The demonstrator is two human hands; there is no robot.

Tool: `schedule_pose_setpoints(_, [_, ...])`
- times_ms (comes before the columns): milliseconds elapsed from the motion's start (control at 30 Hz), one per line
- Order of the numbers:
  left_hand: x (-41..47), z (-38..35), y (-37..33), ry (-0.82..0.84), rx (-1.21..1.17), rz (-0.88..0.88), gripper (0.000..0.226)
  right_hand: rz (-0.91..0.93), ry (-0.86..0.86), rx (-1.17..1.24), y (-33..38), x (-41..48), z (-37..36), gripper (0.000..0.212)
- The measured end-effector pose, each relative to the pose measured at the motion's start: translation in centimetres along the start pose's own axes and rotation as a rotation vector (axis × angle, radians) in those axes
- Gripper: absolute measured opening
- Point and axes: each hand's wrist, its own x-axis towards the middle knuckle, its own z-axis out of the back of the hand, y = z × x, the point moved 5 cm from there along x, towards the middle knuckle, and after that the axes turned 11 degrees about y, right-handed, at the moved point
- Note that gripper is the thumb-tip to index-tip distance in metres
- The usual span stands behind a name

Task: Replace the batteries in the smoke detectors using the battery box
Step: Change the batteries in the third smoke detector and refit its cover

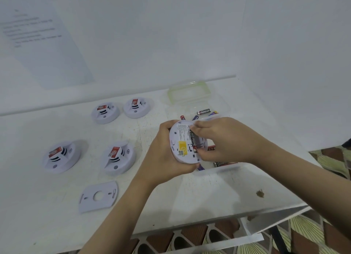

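The white table (57, 206) carries everything, and its near edge runs along the bottom of the view above a patterned floor (322, 234). A sheet of paper (43, 45) with blurred text is on the wall behind the far edge.

The clear battery box (218, 170) stands toward the right edge of the table, mostly hidden behind the hands, with loose batteries (204, 111) inside. Its lid (189, 91), clear with a green rim, lies just behind it near the far right corner.

Four smoke detectors stand face up on the left half of the table: two near the far edge (105, 110) (137, 107) and two closer to the middle (60, 157) (118, 158). Each has a red label on top. A flat white mounting plate (98, 196) lies nearer the front edge, apart from them.

The fifth smoke detector (183, 142) is held above the box, with its back side turned up and a yellow sticker visible. The left hand (163, 155) is wrapped around its left rim and grips it firmly. The right hand (226, 140) has its fingertips closed on a black battery (193, 140) that sits in the detector's compartment.
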Motion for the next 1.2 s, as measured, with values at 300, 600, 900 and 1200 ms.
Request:
schedule_pose_setpoints(300, [0.4,0.3,0.6,-0.029,-0.066,0.025,0.09,0.019,-0.022,0.073,-0.3,0.2,-0.7,0.047])
schedule_pose_setpoints(600, [0.7,0.1,1.1,-0.047,-0.062,0.046,0.089,-0.045,-0.027,0.254,-1.6,0.3,-2.2,0.057])
schedule_pose_setpoints(900, [1.0,1.2,3.0,-0.123,-0.091,0.154,0.097,-0.064,-0.371,0.389,-2.8,-2.4,-2.2,0.032])
schedule_pose_setpoints(1200, [2.0,2.5,4.8,-0.26,-0.034,0.134,0.094,-0.101,-0.204,0.432,-5.0,-0.5,-2.8,0.03])
